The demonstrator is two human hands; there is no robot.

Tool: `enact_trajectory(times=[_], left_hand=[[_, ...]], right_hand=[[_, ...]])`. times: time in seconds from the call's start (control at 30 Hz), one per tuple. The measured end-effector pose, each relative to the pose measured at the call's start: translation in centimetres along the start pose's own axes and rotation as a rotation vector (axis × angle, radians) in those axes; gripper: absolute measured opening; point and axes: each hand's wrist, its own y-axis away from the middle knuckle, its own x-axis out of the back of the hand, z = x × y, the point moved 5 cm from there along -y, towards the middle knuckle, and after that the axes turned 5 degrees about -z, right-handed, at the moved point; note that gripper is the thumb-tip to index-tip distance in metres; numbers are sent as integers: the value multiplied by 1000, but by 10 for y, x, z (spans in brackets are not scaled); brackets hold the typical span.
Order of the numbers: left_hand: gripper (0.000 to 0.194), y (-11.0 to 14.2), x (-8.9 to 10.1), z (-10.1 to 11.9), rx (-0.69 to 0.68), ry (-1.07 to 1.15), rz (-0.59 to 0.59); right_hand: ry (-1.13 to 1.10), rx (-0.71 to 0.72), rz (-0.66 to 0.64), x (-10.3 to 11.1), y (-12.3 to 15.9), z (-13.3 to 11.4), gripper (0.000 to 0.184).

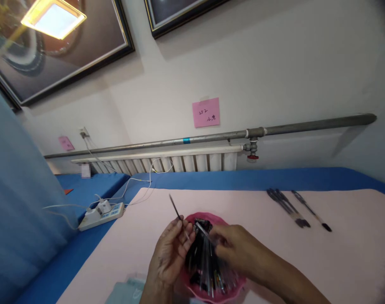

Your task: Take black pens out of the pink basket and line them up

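Observation:
A thin, dark-tipped pen refill [175, 207] points up and left, pinched between the thumb and fingers of my left hand [171, 249]. My right hand [229, 245] is closed around a slim, greyish see-through pen barrel [204, 230], partly blurred by motion. Both hands are above a pink bowl [222, 217] with a wavy rim. Inside it lie many loose pen parts [208, 270], clear tubes and black pieces, some hidden under my right hand.
Several dark pens [287, 207] lie at the right on the pink table cover [344, 253]. A power strip [102, 216] with plugs and white cables sits at the left. Pale green-blue packaging [124, 292] is near the front edge. A radiator [180, 162] and pipe run along the wall.

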Motion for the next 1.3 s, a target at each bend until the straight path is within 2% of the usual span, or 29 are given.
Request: enact_trajectory(times=[0.13,0.33,1.0,1.3], left_hand=[[9,-4,5,4,-49,44,69],[6,-4,5,5,-86,-8,66],[18,-2,2,6,-189,-127,11],[16,-3,3,6,-209,-126,40]], right_hand=[[-103,30,-78,-10,3,-9,20],[-100,54,-51,-10,3,-12,20],[-62,67,-36,-7,4,-14,17],[-15,102,-25,-5,5,-17,18]])
